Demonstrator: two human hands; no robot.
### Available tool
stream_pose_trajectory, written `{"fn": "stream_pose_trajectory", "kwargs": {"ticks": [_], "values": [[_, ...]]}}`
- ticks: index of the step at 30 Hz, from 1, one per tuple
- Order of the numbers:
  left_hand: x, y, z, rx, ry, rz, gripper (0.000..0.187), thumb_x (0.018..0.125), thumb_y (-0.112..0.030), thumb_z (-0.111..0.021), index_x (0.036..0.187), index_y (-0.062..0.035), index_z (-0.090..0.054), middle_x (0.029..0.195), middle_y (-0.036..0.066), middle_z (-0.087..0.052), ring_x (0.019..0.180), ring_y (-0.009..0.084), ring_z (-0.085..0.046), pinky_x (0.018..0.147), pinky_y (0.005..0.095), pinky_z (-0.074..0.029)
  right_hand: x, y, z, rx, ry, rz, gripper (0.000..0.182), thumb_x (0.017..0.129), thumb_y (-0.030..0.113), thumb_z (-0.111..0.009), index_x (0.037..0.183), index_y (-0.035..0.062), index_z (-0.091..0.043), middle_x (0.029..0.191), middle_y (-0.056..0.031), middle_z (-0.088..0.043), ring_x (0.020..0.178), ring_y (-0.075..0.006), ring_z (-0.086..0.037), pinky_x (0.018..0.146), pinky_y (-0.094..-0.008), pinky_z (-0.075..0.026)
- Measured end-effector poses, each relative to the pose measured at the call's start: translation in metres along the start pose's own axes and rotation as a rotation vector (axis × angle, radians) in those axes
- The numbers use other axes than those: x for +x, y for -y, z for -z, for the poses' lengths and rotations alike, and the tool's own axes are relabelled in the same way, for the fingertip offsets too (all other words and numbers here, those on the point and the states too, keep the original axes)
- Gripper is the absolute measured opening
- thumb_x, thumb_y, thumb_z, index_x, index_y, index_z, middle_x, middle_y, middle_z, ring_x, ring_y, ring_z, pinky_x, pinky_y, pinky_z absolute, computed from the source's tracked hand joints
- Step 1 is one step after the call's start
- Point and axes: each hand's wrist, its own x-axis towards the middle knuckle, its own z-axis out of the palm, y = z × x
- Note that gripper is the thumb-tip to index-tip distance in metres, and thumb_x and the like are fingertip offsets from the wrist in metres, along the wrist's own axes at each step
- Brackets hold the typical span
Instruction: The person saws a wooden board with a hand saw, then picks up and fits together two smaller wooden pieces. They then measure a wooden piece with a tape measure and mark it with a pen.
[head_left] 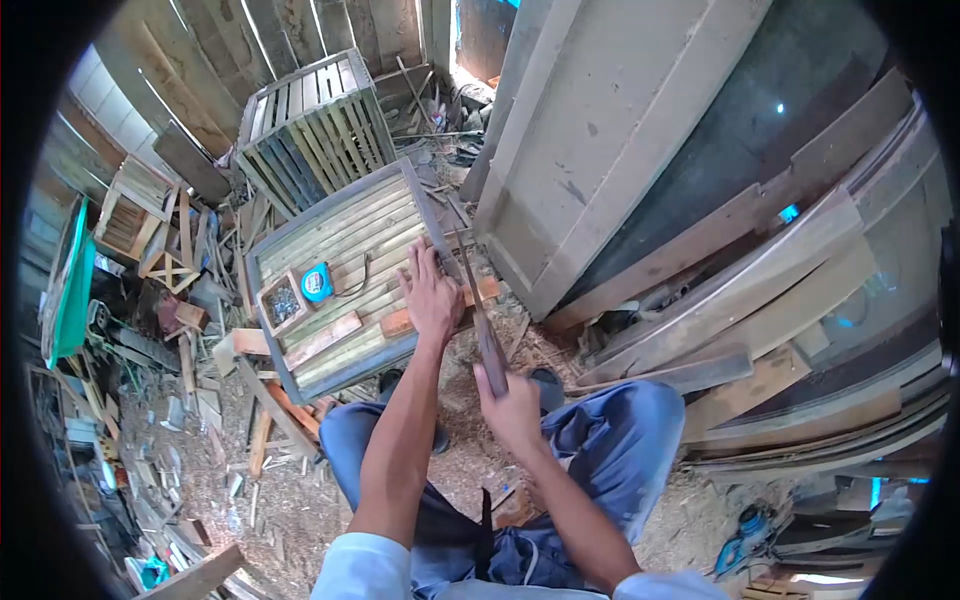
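Observation:
My left hand point(433, 295) lies flat with fingers stretched out on a low slatted wooden crate point(345, 235). Its heel rests over a reddish strip of wood point(398, 322) whose far end sticks out past the crate's right edge. In my right hand point(510, 405) is the handle of a handsaw point(486, 345), seen nearly edge-on. Its narrow blade points away from me and crosses the strip just beyond that edge. On the slats are a blue tape measure point(317, 283), a small wooden box of nails point(285, 303) and another wood piece point(322, 339).
Behind stands another slatted crate point(318, 135). A large panelled door point(590, 130) leans at the right, near curved boards point(740, 280). Wood scraps point(265, 430) and sawdust cover the floor at left. A green basin point(72, 285) stands at far left.

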Motion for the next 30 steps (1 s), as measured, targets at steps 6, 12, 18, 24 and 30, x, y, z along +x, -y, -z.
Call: {"fn": "stream_pose_trajectory", "kwargs": {"ticks": [6,12,18,24,30], "values": [[0.004,0.016,0.003,0.031,-0.002,0.006,0.052,0.084,-0.014,-0.045,0.136,-0.0098,-0.041,0.16,0.008,-0.024,0.149,0.0264,-0.019,0.118,0.0568,-0.013,-0.038,-0.004,0.025,0.083,-0.006,0.075,0.046,0.091,0.039,-0.064,0.073,-0.0031,-0.063,0.059,-0.0228,-0.056,0.059,-0.043,-0.061,0.053,-0.0446,-0.046],[-0.002,0.008,0.008,0.018,-0.009,-0.021,0.053,0.083,-0.012,-0.046,0.136,-0.0083,-0.04,0.16,0.008,-0.025,0.149,0.0265,-0.019,0.118,0.0577,-0.014,0.011,0.01,0.0,0.056,0.017,0.018,0.045,0.092,0.038,-0.063,0.073,-0.003,-0.063,0.057,-0.0222,-0.055,0.058,-0.0425,-0.06,0.055,-0.0443,-0.046],[0.009,0.008,0.002,0.007,-0.033,-0.002,0.052,0.084,-0.012,-0.046,0.136,-0.008,-0.04,0.159,0.009,-0.026,0.148,0.0265,-0.02,0.118,0.057,-0.014,-0.016,0.017,0.026,0.028,0.008,0.05,0.044,0.092,0.035,-0.064,0.071,-0.0039,-0.062,0.055,-0.0205,-0.052,0.05,-0.035,-0.057,0.053,-0.0415,-0.044],[0.009,0.011,0.001,-0.01,-0.095,-0.017,0.052,0.084,-0.011,-0.046,0.136,-0.0073,-0.041,0.158,0.008,-0.027,0.148,0.026,-0.021,0.119,0.0566,-0.013,-0.02,0.026,0.018,-0.009,-0.008,0.06,0.046,0.092,0.036,-0.064,0.069,-0.0039,-0.061,0.052,-0.0181,-0.05,0.047,-0.0309,-0.056,0.052,-0.0412,-0.044],[0.01,0.009,0.007,-0.019,-0.054,0.004,0.057,0.08,-0.012,-0.049,0.136,-0.0071,-0.041,0.158,0.008,-0.028,0.148,0.0257,-0.021,0.118,0.0564,-0.014,0.011,0.03,0.009,0.028,0.034,0.041,0.048,0.093,0.037,-0.063,0.068,-0.0034,-0.061,0.052,-0.019,-0.051,0.047,-0.0335,-0.054,0.051,-0.0429,-0.042]]}}
